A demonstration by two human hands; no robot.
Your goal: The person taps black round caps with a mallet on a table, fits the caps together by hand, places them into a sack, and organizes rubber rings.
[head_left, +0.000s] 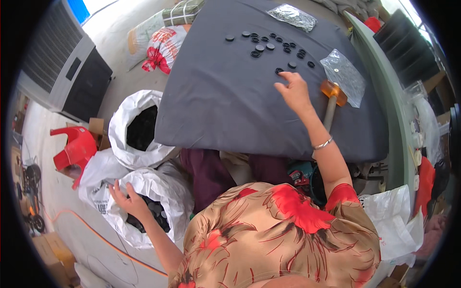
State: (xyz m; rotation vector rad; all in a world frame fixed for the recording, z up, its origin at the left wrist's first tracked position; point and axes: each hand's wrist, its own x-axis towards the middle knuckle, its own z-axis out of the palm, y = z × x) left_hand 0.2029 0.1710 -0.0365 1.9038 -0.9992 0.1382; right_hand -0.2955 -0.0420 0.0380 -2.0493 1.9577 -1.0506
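Note:
My right hand (294,93) is over the dark grey covered table (216,105), thumb and forefinger apart. Its forefinger tip is right beside a small black ring-shaped cap (279,70); whether they touch I cannot tell. Beyond it lie several more black round caps (259,48), some showing a flat face and others a hollow ring. Over the rim of the nearer white woven sack (165,189), my left hand (130,200) has its fingers spread and holds nothing visible. Dark round pieces (157,211) fill that sack's mouth.
An orange-headed mallet (331,103) and a clear plastic bag (346,79) lie right of my hand. Another clear bag of small parts (293,17) rests at the far edge. A second sack (134,105), red stool (74,149) and air cooler (62,57) stand left.

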